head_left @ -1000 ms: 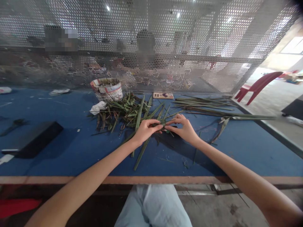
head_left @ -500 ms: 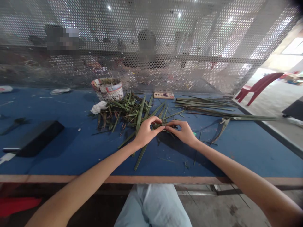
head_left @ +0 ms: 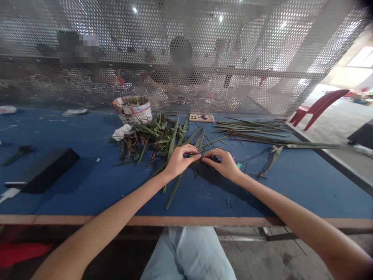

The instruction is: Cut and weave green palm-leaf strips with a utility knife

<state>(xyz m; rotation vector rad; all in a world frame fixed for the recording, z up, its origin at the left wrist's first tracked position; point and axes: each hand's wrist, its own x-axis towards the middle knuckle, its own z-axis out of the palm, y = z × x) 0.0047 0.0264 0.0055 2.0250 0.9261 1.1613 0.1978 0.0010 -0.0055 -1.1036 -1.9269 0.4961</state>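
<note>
Near the middle of the blue table, my left hand is closed, thumb and fingers pinched on a green leaf piece. My right hand faces it just to the right, its fingers pinched together on the same dark green leaf material, most of which the fingers hide. The fingertips of both hands are close to each other. Long green leaf strips lie beside and under my left hand. Behind it spreads a heap of cut leaves.
A paper-covered basket stands behind the heap, with a phone to its right. More long leaves lie at the back right. A black wedge-shaped object sits at left. A perforated metal screen borders the table.
My fingertips have drawn slightly apart, and the left fingers are a little flatter over the leaf piece. The leaf material shows less between my hands.
</note>
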